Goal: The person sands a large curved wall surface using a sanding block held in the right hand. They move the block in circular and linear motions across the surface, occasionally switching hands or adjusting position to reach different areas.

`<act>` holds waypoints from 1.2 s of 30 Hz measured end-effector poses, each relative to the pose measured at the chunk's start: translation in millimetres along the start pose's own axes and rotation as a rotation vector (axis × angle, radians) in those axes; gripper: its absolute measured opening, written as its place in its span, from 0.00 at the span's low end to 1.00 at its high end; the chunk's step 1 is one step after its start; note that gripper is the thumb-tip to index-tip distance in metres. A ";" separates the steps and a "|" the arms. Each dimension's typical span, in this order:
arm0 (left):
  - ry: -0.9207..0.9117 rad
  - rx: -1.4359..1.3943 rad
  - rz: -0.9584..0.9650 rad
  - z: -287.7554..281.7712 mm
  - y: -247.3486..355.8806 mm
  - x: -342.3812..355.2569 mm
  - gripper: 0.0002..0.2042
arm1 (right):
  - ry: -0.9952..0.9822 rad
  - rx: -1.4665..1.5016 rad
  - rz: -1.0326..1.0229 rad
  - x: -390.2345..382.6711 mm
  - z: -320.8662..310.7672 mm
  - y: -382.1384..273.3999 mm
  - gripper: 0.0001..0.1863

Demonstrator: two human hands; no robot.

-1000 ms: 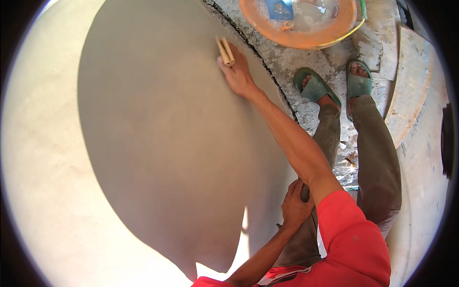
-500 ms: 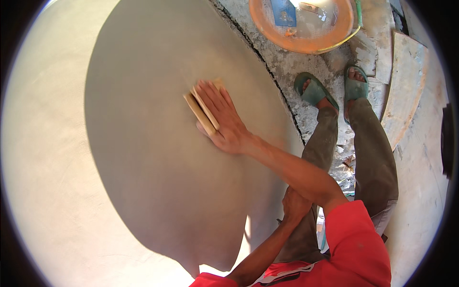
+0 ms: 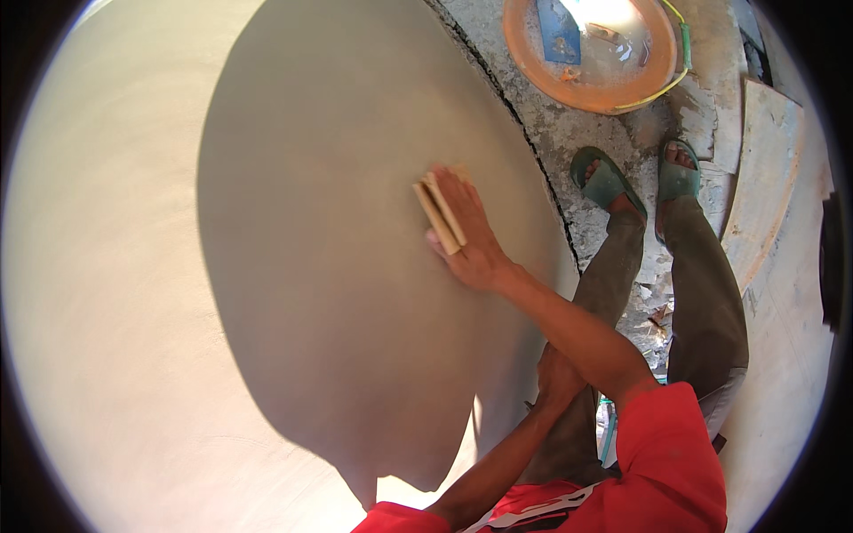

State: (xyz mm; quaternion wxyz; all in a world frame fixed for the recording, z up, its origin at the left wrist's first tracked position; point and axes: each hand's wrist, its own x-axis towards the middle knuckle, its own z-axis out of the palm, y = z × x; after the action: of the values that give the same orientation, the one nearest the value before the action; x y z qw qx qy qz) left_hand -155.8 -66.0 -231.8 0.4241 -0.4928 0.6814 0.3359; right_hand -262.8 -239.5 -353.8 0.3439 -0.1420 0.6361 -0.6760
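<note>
My right hand [image 3: 471, 240] grips a pale wooden float [image 3: 438, 210] with a narrow raised handle, held against a broad, smooth, greyish plaster surface [image 3: 311, 222] that lies half in my shadow. My left hand [image 3: 558, 377] rests at my trousered leg beneath my right forearm, its fingers mostly hidden there.
A cracked edge [image 3: 533, 151] borders the surface. Beyond it, an orange basin [image 3: 591, 93] holds cloudy water and a blue flat piece [image 3: 558, 31]. My sandalled feet [image 3: 680, 182] stand on rough concrete beside curved pale boards [image 3: 760, 178].
My right hand with the float swept down from near the upper edge of the surface, then shifted slightly right in the picture. The whole view has shifted somewhat right and down.
</note>
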 end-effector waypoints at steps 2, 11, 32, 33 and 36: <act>-0.030 0.022 -0.059 -2.5 10.4 4.7 0.27 | 0.153 0.097 0.312 -30.5 2.1 75.4 0.36; -0.169 -0.067 -0.086 1.4 -23.1 -10.5 0.29 | 0.053 -0.055 -0.223 89.5 16.6 -94.3 0.36; -0.005 -0.021 -0.042 34.0 -49.6 -7.7 0.33 | 0.016 0.008 0.006 -10.8 1.6 -54.6 0.38; 0.007 -0.013 -0.025 35.4 -50.7 -5.1 0.33 | 0.003 -0.043 -0.095 14.3 3.6 -81.0 0.38; 0.140 0.056 0.137 61.5 -59.3 -2.7 0.33 | -0.109 0.023 -0.268 0.8 5.5 -155.5 0.35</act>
State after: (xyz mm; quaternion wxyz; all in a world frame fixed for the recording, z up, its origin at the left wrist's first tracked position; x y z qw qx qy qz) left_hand -83.4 -28.2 -257.1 0.3653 -0.4554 0.7505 0.3096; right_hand -304.0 -251.3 -204.3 0.2863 -0.2583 0.5839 -0.7144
